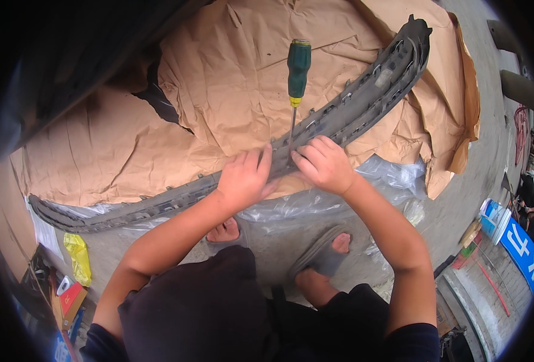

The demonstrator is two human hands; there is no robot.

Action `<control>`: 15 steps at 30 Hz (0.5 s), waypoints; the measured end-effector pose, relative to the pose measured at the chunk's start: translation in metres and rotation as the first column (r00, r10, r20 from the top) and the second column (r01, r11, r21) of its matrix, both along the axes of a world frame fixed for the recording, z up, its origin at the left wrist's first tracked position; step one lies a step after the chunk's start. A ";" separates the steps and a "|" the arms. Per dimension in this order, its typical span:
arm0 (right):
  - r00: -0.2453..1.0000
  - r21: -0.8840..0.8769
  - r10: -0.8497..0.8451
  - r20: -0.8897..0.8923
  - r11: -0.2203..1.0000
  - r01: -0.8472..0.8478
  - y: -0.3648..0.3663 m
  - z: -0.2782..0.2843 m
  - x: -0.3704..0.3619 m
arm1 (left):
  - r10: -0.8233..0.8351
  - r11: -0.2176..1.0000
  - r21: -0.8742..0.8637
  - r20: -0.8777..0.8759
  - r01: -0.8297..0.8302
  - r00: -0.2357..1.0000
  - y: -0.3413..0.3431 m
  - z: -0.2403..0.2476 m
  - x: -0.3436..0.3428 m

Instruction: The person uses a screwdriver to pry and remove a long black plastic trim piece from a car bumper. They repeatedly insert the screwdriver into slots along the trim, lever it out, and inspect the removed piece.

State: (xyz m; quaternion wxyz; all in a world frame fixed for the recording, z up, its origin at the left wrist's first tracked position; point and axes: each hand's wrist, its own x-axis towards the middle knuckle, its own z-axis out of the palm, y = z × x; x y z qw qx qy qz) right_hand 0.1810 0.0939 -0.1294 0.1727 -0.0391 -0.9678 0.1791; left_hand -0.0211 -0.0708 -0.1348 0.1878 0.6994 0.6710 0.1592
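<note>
We have the long grey plastic trim strip (339,117) lying across brown paper (218,90), screwdriver (297,69) standing upright in it. Left hand (243,178) presses open on the strip; right hand (322,164) curls beside the shaft, its grip hidden. Many clips along the strip look untouched.

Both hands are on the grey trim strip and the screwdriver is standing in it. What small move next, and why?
Probably take the green-handled screwdriver in the right hand: it stands unheld, tip in the long grey trim strip, while the left hand already presses the strip down beside it.
</note>
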 end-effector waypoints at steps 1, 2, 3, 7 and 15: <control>1.000 0.009 0.000 -0.002 1.000 0.000 0.001 -0.001 -0.001 | -0.004 1.000 0.000 -0.008 0.004 1.000 0.000 -0.001 0.000; 1.000 0.018 0.000 -0.028 1.000 0.001 0.002 -0.002 -0.001 | -0.012 1.000 -0.009 -0.001 0.012 1.000 0.000 -0.002 0.000; 1.000 0.021 0.004 -0.023 1.000 -0.004 0.002 -0.002 -0.001 | -0.013 1.000 -0.003 -0.006 0.013 1.000 -0.001 -0.003 0.000; 1.000 -0.002 -0.002 0.004 1.000 0.002 0.000 -0.003 0.000 | -0.012 1.000 0.001 0.018 0.012 1.000 -0.001 -0.004 -0.001; 0.975 -0.101 -0.221 0.029 0.970 0.223 -0.005 0.007 0.012 | -0.002 1.000 -0.009 0.056 0.002 0.998 0.002 -0.002 -0.001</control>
